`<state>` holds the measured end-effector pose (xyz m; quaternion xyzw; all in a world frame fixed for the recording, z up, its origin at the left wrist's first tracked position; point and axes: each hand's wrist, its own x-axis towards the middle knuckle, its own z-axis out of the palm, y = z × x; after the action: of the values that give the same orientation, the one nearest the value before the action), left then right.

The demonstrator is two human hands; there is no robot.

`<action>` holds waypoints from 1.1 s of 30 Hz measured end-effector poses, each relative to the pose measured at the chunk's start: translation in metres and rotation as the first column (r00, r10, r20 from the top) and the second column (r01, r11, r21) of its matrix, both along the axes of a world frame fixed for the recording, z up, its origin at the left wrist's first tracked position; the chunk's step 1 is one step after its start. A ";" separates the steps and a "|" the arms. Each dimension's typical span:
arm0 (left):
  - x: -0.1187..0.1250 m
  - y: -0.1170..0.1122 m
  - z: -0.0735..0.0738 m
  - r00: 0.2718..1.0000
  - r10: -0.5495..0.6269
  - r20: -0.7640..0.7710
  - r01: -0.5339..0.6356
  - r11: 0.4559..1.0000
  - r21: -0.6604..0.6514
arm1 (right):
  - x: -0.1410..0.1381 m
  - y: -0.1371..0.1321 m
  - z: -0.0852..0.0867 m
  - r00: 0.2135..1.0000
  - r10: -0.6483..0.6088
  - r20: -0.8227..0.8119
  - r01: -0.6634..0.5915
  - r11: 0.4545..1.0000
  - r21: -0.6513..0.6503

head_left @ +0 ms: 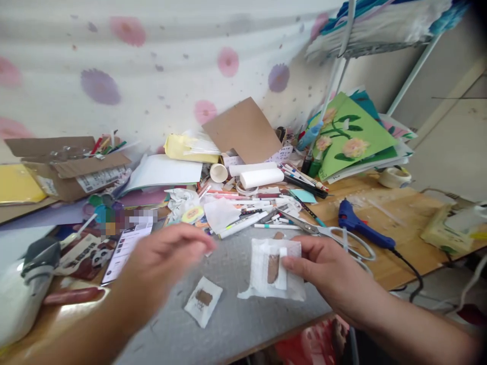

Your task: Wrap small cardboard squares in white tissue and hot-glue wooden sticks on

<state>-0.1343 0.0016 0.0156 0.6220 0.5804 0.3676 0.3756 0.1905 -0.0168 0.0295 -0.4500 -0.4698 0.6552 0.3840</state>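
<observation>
From the head view, my right hand [329, 274] pinches the right edge of a white sheet [262, 276] between thumb and fingers, pressing it onto the grey mat [236, 329] in front of me. A brown strip [273, 267] lies on it, its long axis running away from me toward the scissors [335, 234], the far tip peeking past the sheet's top edge. My left hand [163, 263] is blurred, hovering over the mat with fingers loose and, as far as I can tell, empty. A smaller white piece [203, 300] with a brown patch lies apart, nearer me, so I judge one piece is finished and this one only half wrapped.
</observation>
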 end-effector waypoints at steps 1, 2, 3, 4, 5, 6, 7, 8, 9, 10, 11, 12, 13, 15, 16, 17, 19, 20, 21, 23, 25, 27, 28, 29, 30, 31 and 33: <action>0.051 0.001 0.010 0.976 -0.104 0.190 0.126 0.986 -0.109 | 0.001 -0.001 -0.001 1.000 -0.003 0.011 0.003 1.000 0.018; 0.093 -0.001 0.016 0.906 -0.158 0.393 0.251 0.948 -0.196 | 0.002 -0.002 -0.002 1.000 -0.016 0.025 0.015 0.999 0.038; 0.125 -0.003 0.020 0.825 -0.204 0.527 0.380 0.891 -0.249 | 0.002 -0.002 -0.003 0.999 -0.030 0.041 0.028 0.998 0.059; 0.146 -0.006 0.020 0.774 -0.199 0.601 0.430 0.862 -0.268 | 0.002 -0.002 -0.005 0.997 -0.048 0.057 0.044 0.996 0.081; 0.159 -0.009 0.019 0.758 -0.157 0.633 0.411 0.869 -0.276 | 0.003 -0.002 -0.008 0.995 -0.068 0.070 0.061 0.993 0.102; 0.165 -0.012 0.015 0.759 -0.112 0.642 0.382 0.875 -0.299 | 0.002 -0.002 -0.010 0.993 -0.083 0.082 0.073 0.990 0.121; 0.166 -0.013 0.011 0.768 -0.068 0.636 0.347 0.880 -0.324 | 0.002 -0.001 -0.013 0.991 -0.093 0.095 0.079 0.987 0.138; 0.165 -0.014 0.006 0.781 -0.031 0.623 0.311 0.885 -0.345 | 0.002 0.000 -0.016 0.989 -0.102 0.110 0.084 0.984 0.155; 0.162 -0.013 0.001 0.791 -0.008 0.612 0.289 0.887 -0.361 | 0.002 0.000 -0.019 0.985 -0.110 0.129 0.087 0.981 0.173; 0.160 -0.012 -0.003 0.797 0.004 0.604 0.275 0.888 -0.369 | 0.002 0.001 -0.021 0.982 -0.116 0.152 0.086 0.978 0.189; 0.158 -0.010 -0.007 0.801 0.007 0.598 0.267 0.890 -0.369 | 0.002 0.001 -0.023 0.979 -0.107 0.172 0.073 0.978 0.196; 0.157 -0.008 -0.010 0.805 0.003 0.593 0.262 0.895 -0.360 | 0.003 0.001 -0.024 0.979 -0.086 0.184 0.050 0.980 0.195; 0.156 -0.006 -0.013 0.810 -0.008 0.586 0.259 0.902 -0.346 | 0.004 0.002 -0.024 0.980 -0.064 0.190 0.026 0.981 0.193; 0.155 -0.003 -0.018 0.833 -0.055 0.550 0.273 0.906 -0.322 | 0.007 0.003 -0.022 0.979 -0.056 0.196 0.014 0.978 0.207; 0.154 -0.003 -0.019 0.849 -0.093 0.520 0.293 0.902 -0.318 | 0.009 0.004 -0.019 0.977 -0.071 0.203 0.024 0.974 0.227; 0.152 -0.002 -0.021 0.863 -0.136 0.486 0.319 0.893 -0.317 | 0.010 0.005 -0.016 0.971 -0.092 0.219 0.034 0.966 0.255; 0.150 -0.003 -0.022 0.883 -0.212 0.418 0.364 0.873 -0.325 | 0.011 0.009 -0.008 0.954 -0.118 0.276 0.021 0.943 0.332; 0.149 -0.004 -0.022 0.890 -0.239 0.388 0.376 0.867 -0.327 | 0.011 0.010 -0.005 0.943 -0.114 0.312 -0.009 0.930 0.368; 0.148 -0.004 -0.022 0.895 -0.256 0.364 0.380 0.866 -0.324 | 0.010 0.011 -0.003 0.931 -0.106 0.349 -0.045 0.916 0.399; 0.148 -0.006 -0.021 0.902 -0.274 0.334 0.381 0.867 -0.320 | 0.007 0.013 0.000 0.909 -0.108 0.403 -0.089 0.893 0.440; 0.148 -0.007 -0.020 0.906 -0.285 0.314 0.384 0.864 -0.326 | 0.004 0.014 0.000 0.895 -0.116 0.430 -0.097 0.891 0.443; 0.149 -0.007 -0.018 0.908 -0.304 0.289 0.391 0.862 -0.324 | 0.002 0.013 -0.001 0.890 -0.123 0.440 -0.093 0.894 0.439; 0.150 -0.008 -0.018 0.910 -0.314 0.270 0.393 0.862 -0.321 | 0.002 0.012 -0.002 0.886 -0.124 0.446 -0.095 0.894 0.437; 0.150 -0.008 -0.017 0.913 -0.324 0.249 0.393 0.862 -0.319 | 0.001 0.012 -0.002 0.883 -0.124 0.453 -0.100 0.893 0.440; 0.150 -0.008 -0.016 0.915 -0.332 0.230 0.393 0.862 -0.319 | 0.002 0.011 -0.002 0.879 -0.127 0.460 -0.105 0.889 0.446; 0.150 -0.008 -0.016 0.915 -0.340 0.218 0.396 0.861 -0.320 | 0.002 0.010 -0.002 0.873 -0.133 0.468 -0.108 0.885 0.453; 0.151 -0.008 -0.015 0.917 -0.341 0.209 0.394 0.859 -0.328 | 0.003 0.009 -0.001 0.865 -0.148 0.479 -0.109 0.877 0.468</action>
<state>0.0162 -0.0061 0.0005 0.6132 0.4800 0.2189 0.5879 0.1931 -0.0082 0.0281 -0.4995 -0.6958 0.3746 0.3549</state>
